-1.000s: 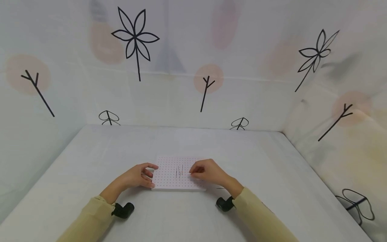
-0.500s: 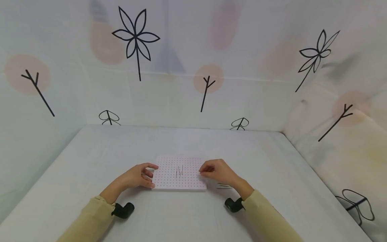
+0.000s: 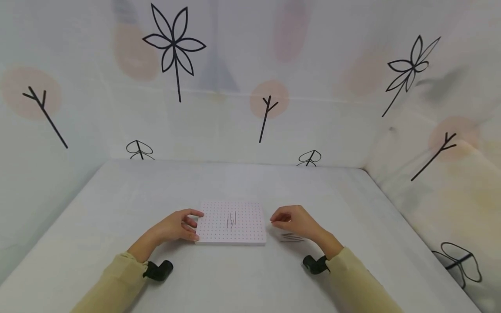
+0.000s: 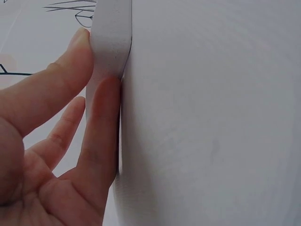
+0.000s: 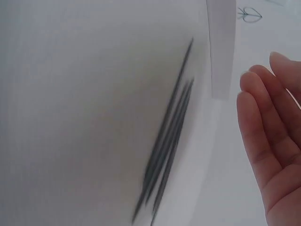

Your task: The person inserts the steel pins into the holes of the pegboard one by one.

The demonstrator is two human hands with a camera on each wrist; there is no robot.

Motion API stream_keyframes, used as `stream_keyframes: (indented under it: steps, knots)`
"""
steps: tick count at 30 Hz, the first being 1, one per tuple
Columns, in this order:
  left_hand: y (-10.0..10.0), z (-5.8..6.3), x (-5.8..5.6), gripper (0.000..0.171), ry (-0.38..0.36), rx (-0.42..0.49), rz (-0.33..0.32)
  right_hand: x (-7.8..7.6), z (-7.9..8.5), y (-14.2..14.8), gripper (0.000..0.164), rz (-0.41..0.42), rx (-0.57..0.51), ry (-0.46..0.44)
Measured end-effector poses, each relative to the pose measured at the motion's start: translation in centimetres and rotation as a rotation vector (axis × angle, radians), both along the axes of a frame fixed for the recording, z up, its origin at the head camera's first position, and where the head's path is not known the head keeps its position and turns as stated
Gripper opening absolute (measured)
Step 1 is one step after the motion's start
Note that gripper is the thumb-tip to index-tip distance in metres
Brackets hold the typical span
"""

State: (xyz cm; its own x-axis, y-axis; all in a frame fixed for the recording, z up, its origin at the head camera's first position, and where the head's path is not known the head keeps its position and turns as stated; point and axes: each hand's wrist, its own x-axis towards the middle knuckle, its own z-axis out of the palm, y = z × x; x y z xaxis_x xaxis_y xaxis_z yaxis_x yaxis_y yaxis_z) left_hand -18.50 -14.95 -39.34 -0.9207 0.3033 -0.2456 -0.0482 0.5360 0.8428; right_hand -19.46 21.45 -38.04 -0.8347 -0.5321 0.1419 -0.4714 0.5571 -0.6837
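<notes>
A flat white pegboard [image 3: 219, 234] dotted with small holes lies on the white table. Several thin dark sticks [image 3: 235, 217] show on its middle; how they are fixed is too small to tell. My left hand [image 3: 181, 226] rests at the board's left side, thumb by the near corner and a finger on the far part of that edge. In the left wrist view its fairly straight fingers [image 4: 101, 127] touch the board's side. My right hand [image 3: 294, 219] hovers just right of the board, fingers loosely bent, with nothing visible in them. Beneath it lie several loose sticks [image 3: 291, 237].
The loose dark pointed sticks [image 5: 160, 155] lie bunched close to the board's side wall [image 5: 223, 52] in the right wrist view. A dark strapped device [image 3: 158, 270] sits at each wrist. White cloth walls [image 3: 219, 130] with plant drawings surround the table [image 3: 219, 282].
My right hand has moved off the board to the right and come over the loose sticks, uncovering the board's right side. The left hand has stayed at the left edge.
</notes>
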Motion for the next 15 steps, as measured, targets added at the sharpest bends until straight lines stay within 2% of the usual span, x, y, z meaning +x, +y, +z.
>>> stream_keyframes:
  steps: [9, 15]
  knots:
    - [-0.1, -0.3, -0.2, 0.064, -0.008, 0.004, 0.020, -0.2, -0.1, 2.8, 0.007, -0.009, 0.047, -0.020]
    - [-0.1, -0.1, 0.0, 0.064, -0.006, -0.008, 0.019, -0.4, -0.2, 3.8, 0.006, 0.030, 0.092, -0.045]
